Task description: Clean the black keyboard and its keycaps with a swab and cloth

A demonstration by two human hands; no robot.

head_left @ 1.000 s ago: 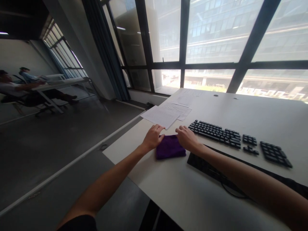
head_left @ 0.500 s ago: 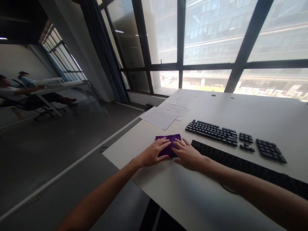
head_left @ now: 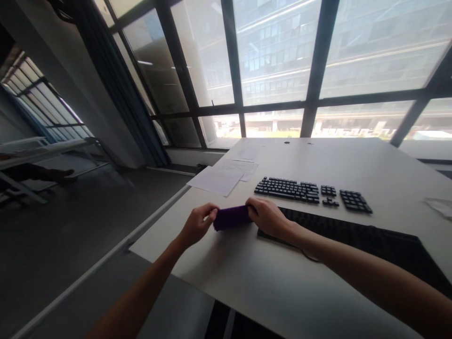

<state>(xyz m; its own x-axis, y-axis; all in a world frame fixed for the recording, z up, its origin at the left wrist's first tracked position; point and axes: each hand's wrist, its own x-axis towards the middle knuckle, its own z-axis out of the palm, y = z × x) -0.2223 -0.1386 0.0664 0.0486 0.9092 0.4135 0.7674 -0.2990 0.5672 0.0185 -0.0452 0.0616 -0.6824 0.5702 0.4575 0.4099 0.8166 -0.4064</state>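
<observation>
A folded purple cloth [head_left: 231, 217] is held just above the white desk [head_left: 289, 278] near its left front corner. My left hand [head_left: 198, 223] pinches the cloth's left end with curled fingers. At the cloth's right end my right hand [head_left: 268, 217] grips it, fingers wrapped over the top edge. The cloth looks like a narrow folded band stretched between both hands. My right forearm lies across a black mat [head_left: 370, 238].
A black keyboard [head_left: 310, 192] lies behind the mat. Loose white papers [head_left: 226, 175] sit at the desk's left far side. Tall windows stand behind the desk. To the left the floor drops away, with another desk and a seated person's legs [head_left: 38, 173] far off.
Both hands lay flat on the cloth half a second ago; now they grip its two ends and the cloth is narrower and raised off the desk. The view has swung to the right.
</observation>
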